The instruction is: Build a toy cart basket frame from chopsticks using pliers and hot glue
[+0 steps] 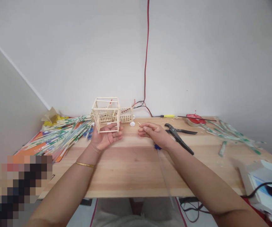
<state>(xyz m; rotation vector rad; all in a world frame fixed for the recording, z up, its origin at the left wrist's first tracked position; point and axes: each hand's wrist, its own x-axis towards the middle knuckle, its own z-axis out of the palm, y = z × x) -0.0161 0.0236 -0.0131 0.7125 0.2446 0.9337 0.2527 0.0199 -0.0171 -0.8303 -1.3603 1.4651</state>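
A box-shaped frame of thin wooden sticks [106, 109] rests on the upturned palm of my left hand [107, 137], whose fingers are partly spread beneath it. The frame hides the thumb of that hand. Between thumb and fingertips, my right hand [151, 131] pinches a short piece of wooden stick [139, 123]. It is to the right of the frame, apart from it. Behind the frame sits another stick structure [126, 117], partly hidden, with a white wheel [132, 124] at its near right side.
Wrapped sticks [65, 134] lie heaped at the left. Black-handled pliers [179, 138] lie right of my right hand, near a red dish [195, 119]. Torn wrappers [235, 134] spread at the right, with a white box [263, 186] at the front. A red-black cable [146, 63] hangs down the wall.
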